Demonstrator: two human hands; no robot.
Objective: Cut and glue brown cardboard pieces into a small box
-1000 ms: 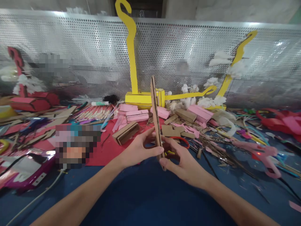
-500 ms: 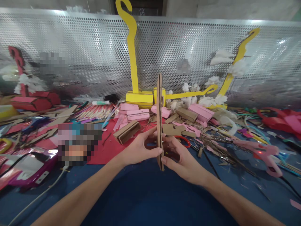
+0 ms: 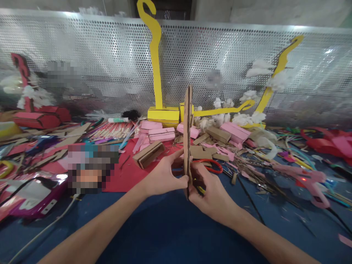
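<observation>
Upright and edge-on in front of me stands a strip of brown cardboard (image 3: 188, 128), made of what look like layers pressed together. My left hand (image 3: 165, 177) pinches its lower part from the left, thumb on the near edge. From the right, my right hand (image 3: 208, 189) grips the same strip near its bottom end, fingers curled against its face. The strip's broad sides are hidden from this angle. Just behind my right hand lie red-handled scissors (image 3: 217, 166). A folded brown cardboard box (image 3: 148, 154) rests on red paper (image 3: 121, 176) beyond my left hand.
A pink glue gun (image 3: 305, 179) with a lit red light lies at right, its cord trailing. Yellow hook-topped stands (image 3: 155, 69) and pink boxes (image 3: 161, 134) are at the back, before a perforated metal panel (image 3: 110, 55). A purple-and-white device (image 3: 35, 194) sits at left.
My right hand has shifted slightly down and its fingers have closed in more on the cardboard strip. The strip's top has tilted a little to the right. My left hand keeps its hold.
</observation>
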